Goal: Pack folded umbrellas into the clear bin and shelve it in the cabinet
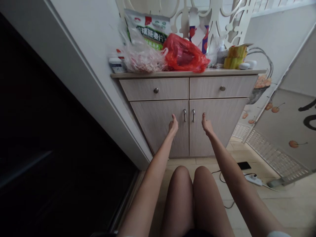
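Note:
Both my arms reach forward toward a pale wood-grain cabinet. My left hand is in front of the left door, its thumb pointing up and its fingers curled in, with nothing seen in it. A metal handle is just to its right. In front of the right door, my right hand has the same thumb-up shape and also appears to hold nothing. Another metal handle stands to its left. Neither hand appears to touch a handle. Both doors are closed.
On the cabinet top lie a red plastic bag, a clear plastic bag, a large printed food bag and yellow packages. A phone and a power strip with cables rest on the floor at right.

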### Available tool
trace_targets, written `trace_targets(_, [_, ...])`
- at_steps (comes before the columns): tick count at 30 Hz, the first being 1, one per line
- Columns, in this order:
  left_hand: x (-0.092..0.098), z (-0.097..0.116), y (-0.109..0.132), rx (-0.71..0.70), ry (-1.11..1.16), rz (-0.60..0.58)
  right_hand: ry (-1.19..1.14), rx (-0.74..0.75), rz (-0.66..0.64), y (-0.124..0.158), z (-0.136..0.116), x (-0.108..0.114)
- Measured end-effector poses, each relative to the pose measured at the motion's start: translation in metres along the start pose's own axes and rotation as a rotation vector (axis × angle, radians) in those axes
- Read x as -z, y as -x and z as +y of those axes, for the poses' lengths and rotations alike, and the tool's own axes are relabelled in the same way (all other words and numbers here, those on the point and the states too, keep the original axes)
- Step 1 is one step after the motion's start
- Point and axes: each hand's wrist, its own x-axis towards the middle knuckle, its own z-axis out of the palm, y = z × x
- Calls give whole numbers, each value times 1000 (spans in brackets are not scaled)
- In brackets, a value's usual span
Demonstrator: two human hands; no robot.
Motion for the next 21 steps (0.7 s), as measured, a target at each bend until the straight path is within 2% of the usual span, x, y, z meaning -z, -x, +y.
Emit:
trace_targets(3, [-7, 5, -2, -167, -118, 84, 76, 71, 29, -7, -7, -8])
trace_targets(5, [-17, 11, -5, -300, -186, 146, 141, 178, 79, -11, -13, -20])
trace_targets(7, [-29, 17, -8, -382, -218, 204, 211, 224, 102, -16, -19, -33])
trace_targets(10, [-47, 22, -14, -380, -230, 196, 290, 193, 75, -21, -24, -50])
trace_targets(13, [-58, 22, -16, -334, -234, 157, 294, 176, 65, -23, -24, -57])
trace_targets(17, [-61, 13, -5, -327, -235, 203, 263, 212, 82, -17, -18, -56])
trace_targets(21, [-56, 0, 21, -348, -221, 282, 248, 244, 117, 4, -9, -47])
